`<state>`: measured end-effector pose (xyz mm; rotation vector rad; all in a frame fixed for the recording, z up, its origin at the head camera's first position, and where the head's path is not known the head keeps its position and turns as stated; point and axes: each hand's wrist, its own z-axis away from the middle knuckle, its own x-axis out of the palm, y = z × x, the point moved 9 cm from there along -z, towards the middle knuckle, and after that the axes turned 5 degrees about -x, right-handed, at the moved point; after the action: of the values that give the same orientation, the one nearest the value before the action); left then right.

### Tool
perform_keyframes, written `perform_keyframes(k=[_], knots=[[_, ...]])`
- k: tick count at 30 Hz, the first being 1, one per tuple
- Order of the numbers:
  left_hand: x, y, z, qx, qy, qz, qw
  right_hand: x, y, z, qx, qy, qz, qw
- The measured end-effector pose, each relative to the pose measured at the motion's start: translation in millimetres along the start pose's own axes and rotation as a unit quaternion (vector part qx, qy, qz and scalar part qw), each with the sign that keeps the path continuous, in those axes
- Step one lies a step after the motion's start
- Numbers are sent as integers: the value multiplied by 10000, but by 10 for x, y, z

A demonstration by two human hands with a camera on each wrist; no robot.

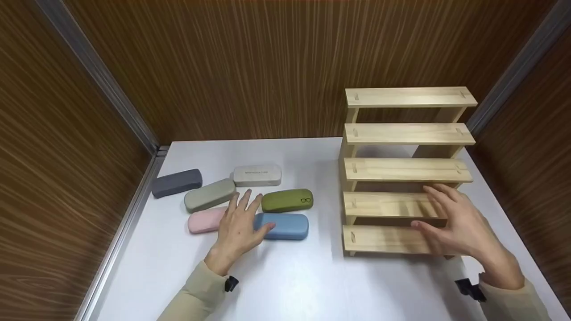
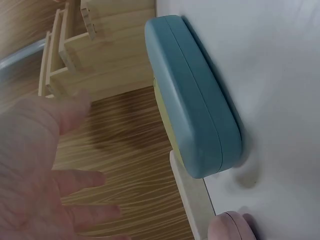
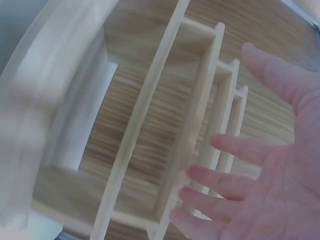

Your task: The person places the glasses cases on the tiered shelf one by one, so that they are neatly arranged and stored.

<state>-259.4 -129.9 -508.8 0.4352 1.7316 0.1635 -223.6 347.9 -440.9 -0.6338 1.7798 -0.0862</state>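
My left hand [image 1: 238, 229] hovers with spread fingers over the pink glasses case [image 1: 206, 220] and the left end of the blue glasses case [image 1: 285, 226]. In the left wrist view, the blue case [image 2: 192, 95] lies apart from the hand [image 2: 45, 165]. On the right, my other hand [image 1: 466, 223] is held above the lower steps of a pale wooden stepped rack [image 1: 388, 239], its fingers parted and holding nothing. The right wrist view shows that hand [image 3: 270, 170] beside the rack's boards [image 3: 142, 100].
Behind the left hand lie a dark grey case [image 1: 177, 183], a grey-green case [image 1: 209, 195], a white case [image 1: 257, 175] and an olive green case [image 1: 287, 200] with a glasses mark. Wood-grain panels [image 1: 250, 67] enclose the white table [image 1: 303, 285] at the back and sides.
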Motion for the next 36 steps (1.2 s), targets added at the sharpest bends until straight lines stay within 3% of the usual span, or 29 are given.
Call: perform_keyframes(k=[6, 9, 16, 22, 29, 36], knots=[[5, 15, 17, 101, 36, 304, 9995, -174, 136, 98, -216, 365, 107, 9990], [28, 13, 15, 148, -14, 433, 9990, -228, 278, 148, -70, 382, -116, 9992], [110, 1, 11, 271, -255, 638, 9973, -242, 616, 291, 593, -126, -644, 9961], [167, 9, -1, 489, -419, 886, 9940, -229, 810, 428, 833, -547, -1065, 9893], [277, 15, -23, 641, -696, 1040, 9901, -135, 1059, 605, 1166, -978, -1435, 9779], [384, -11, -26, 583, -881, 1072, 9886, 14, 1279, 721, 1565, -1317, -1822, 9618]])
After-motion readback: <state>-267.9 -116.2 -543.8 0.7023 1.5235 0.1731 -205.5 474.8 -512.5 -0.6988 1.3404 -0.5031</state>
